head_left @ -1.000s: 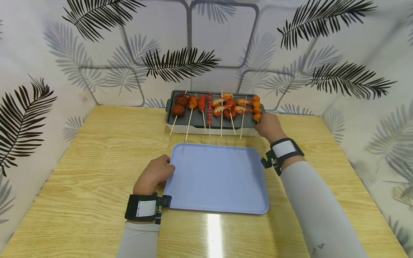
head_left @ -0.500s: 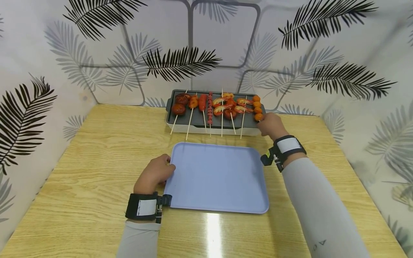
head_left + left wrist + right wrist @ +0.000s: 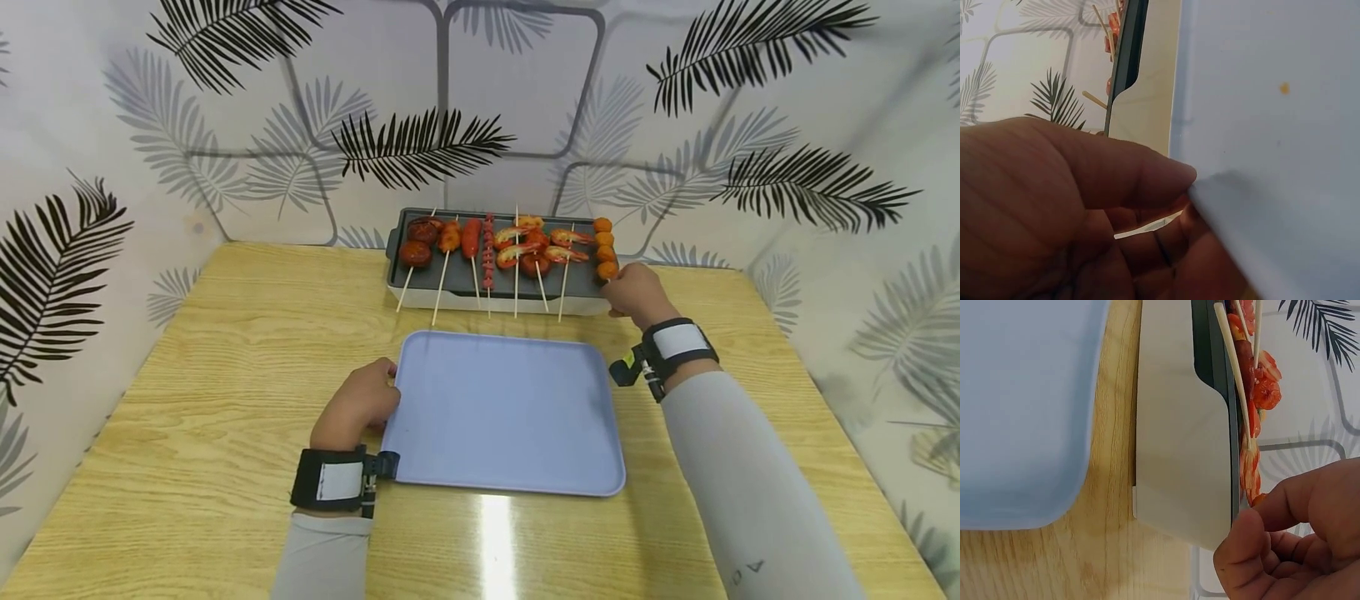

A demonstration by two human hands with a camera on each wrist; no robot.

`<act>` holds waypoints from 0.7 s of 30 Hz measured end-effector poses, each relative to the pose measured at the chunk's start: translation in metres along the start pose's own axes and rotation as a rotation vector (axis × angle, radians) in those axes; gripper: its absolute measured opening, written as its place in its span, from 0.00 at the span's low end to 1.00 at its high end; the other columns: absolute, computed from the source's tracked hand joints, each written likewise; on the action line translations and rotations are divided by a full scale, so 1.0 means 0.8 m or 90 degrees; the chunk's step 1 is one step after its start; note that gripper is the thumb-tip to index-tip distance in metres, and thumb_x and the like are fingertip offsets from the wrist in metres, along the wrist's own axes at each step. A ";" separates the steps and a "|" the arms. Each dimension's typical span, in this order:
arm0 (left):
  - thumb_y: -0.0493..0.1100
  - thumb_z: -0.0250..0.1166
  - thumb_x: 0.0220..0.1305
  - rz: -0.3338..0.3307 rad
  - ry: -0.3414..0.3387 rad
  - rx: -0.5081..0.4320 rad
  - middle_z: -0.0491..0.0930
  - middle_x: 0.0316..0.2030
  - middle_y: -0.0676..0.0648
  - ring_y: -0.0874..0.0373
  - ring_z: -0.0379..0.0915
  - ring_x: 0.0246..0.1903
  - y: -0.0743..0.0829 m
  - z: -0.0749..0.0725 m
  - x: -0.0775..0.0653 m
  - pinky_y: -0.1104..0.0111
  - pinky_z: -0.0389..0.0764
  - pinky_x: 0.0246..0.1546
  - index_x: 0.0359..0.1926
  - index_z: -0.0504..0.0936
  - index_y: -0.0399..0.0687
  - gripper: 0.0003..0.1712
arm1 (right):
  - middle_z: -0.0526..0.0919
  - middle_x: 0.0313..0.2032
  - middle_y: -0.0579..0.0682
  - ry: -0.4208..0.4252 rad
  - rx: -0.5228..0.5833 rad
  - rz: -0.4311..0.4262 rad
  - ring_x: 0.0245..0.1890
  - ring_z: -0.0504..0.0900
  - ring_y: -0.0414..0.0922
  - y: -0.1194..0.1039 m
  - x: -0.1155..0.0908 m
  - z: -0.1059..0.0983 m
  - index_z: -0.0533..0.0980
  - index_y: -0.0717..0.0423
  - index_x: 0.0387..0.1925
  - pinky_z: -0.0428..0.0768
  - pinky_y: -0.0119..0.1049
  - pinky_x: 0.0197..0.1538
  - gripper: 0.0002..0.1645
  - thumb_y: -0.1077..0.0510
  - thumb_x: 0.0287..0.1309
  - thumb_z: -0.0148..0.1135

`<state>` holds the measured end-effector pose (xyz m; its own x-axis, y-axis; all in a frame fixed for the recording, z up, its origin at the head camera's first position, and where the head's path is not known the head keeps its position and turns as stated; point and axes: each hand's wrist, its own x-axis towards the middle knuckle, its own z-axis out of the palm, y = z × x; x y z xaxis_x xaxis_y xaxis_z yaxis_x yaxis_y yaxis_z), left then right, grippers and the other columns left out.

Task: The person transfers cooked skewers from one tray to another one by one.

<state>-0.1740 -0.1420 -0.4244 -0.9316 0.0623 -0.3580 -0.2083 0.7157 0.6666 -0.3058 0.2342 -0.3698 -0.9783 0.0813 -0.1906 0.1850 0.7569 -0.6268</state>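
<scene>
Head view: my left hand (image 3: 358, 403) grips tray (image 3: 510, 417) left edge.
Right hand (image 3: 633, 292): pinching fishball skewer (image 3: 603, 247) off grill (image 3: 450, 287) right edge, beyond tray.

Your head view looks forward and down over the tabletop (image 3: 225, 350); both wrist views sit close, sharing the blue tray (image 3: 502, 417) and grill pan (image 3: 450, 283)

A wooden table (image 3: 225, 350) with pale yellow grain fills the lower part of the head view. Behind it and on both sides hangs a white backdrop (image 3: 225, 125) printed with black and grey palm fronds and rounded grey squares. It meets the table's far edge and seems to be draped cloth, though that is hard to tell. A bright streak of light (image 3: 495, 542) glints on the table's near edge.
</scene>
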 end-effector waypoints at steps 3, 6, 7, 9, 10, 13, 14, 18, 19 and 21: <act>0.31 0.48 0.64 0.004 -0.006 0.007 0.78 0.32 0.39 0.54 0.72 0.19 -0.002 0.000 0.002 0.67 0.74 0.19 0.64 0.68 0.31 0.27 | 0.70 0.22 0.50 -0.002 0.021 0.001 0.21 0.76 0.44 0.002 -0.003 0.000 0.66 0.59 0.21 0.75 0.35 0.26 0.11 0.66 0.59 0.49; 0.32 0.49 0.65 0.003 -0.011 0.006 0.77 0.28 0.41 0.55 0.71 0.18 -0.005 -0.001 0.005 0.68 0.74 0.19 0.65 0.68 0.32 0.27 | 0.71 0.20 0.50 -0.004 0.044 -0.003 0.18 0.72 0.42 0.003 -0.007 0.000 0.67 0.60 0.23 0.74 0.34 0.25 0.08 0.67 0.57 0.48; 0.32 0.49 0.66 0.002 -0.013 0.003 0.76 0.27 0.41 0.56 0.70 0.18 -0.005 -0.002 0.005 0.68 0.74 0.19 0.65 0.68 0.32 0.27 | 0.70 0.20 0.49 -0.004 0.051 -0.009 0.18 0.72 0.42 0.002 -0.008 -0.001 0.67 0.61 0.23 0.75 0.34 0.26 0.08 0.68 0.57 0.48; 0.32 0.50 0.66 0.001 -0.012 -0.002 0.76 0.27 0.41 0.55 0.71 0.18 -0.005 -0.003 0.007 0.68 0.75 0.19 0.65 0.68 0.33 0.26 | 0.69 0.19 0.49 -0.005 0.068 -0.020 0.18 0.71 0.42 0.002 -0.010 -0.002 0.66 0.61 0.24 0.75 0.34 0.26 0.07 0.69 0.57 0.48; 0.32 0.50 0.66 0.001 -0.013 -0.003 0.76 0.28 0.41 0.55 0.72 0.19 -0.005 -0.004 0.007 0.68 0.75 0.19 0.66 0.68 0.33 0.26 | 0.68 0.19 0.49 -0.005 0.075 -0.024 0.18 0.71 0.42 0.001 -0.012 -0.002 0.66 0.61 0.24 0.74 0.35 0.26 0.07 0.69 0.57 0.48; 0.32 0.51 0.66 0.000 -0.013 -0.008 0.77 0.28 0.41 0.54 0.73 0.20 -0.005 -0.004 0.008 0.68 0.75 0.19 0.65 0.68 0.33 0.26 | 0.68 0.24 0.52 -0.007 0.099 -0.034 0.20 0.70 0.42 0.001 -0.016 -0.001 0.66 0.62 0.29 0.75 0.35 0.27 0.04 0.70 0.58 0.47; 0.32 0.51 0.66 0.001 -0.013 -0.008 0.77 0.28 0.41 0.54 0.73 0.19 -0.005 -0.004 0.008 0.68 0.75 0.19 0.65 0.68 0.33 0.26 | 0.68 0.27 0.54 -0.010 0.104 -0.034 0.21 0.70 0.42 0.001 -0.018 0.000 0.66 0.64 0.31 0.76 0.35 0.28 0.02 0.70 0.59 0.47; 0.32 0.50 0.66 0.001 -0.014 -0.018 0.76 0.26 0.41 0.55 0.73 0.18 -0.008 -0.003 0.007 0.68 0.75 0.19 0.65 0.69 0.33 0.26 | 0.67 0.36 0.58 -0.015 0.126 -0.036 0.27 0.71 0.44 0.003 -0.026 0.010 0.65 0.66 0.38 0.81 0.38 0.35 0.03 0.70 0.62 0.47; 0.32 0.50 0.66 0.003 -0.015 -0.020 0.75 0.26 0.41 0.55 0.73 0.18 -0.009 -0.003 0.006 0.68 0.75 0.19 0.65 0.69 0.33 0.26 | 0.67 0.37 0.58 -0.011 0.126 -0.039 0.28 0.72 0.44 0.003 -0.027 0.012 0.65 0.67 0.40 0.82 0.39 0.37 0.04 0.69 0.63 0.47; 0.32 0.50 0.66 0.006 -0.016 -0.026 0.75 0.26 0.41 0.55 0.73 0.18 -0.009 -0.003 0.007 0.68 0.75 0.19 0.65 0.69 0.33 0.26 | 0.68 0.39 0.59 -0.004 0.129 -0.048 0.30 0.72 0.45 0.006 -0.030 0.016 0.66 0.68 0.42 0.81 0.38 0.38 0.06 0.68 0.64 0.47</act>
<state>-0.1779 -0.1485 -0.4300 -0.9261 0.0861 -0.3673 -0.2122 0.6863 0.6957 -0.2803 0.2276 -0.3775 -0.9897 0.0251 -0.1413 0.1267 0.6151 -0.7782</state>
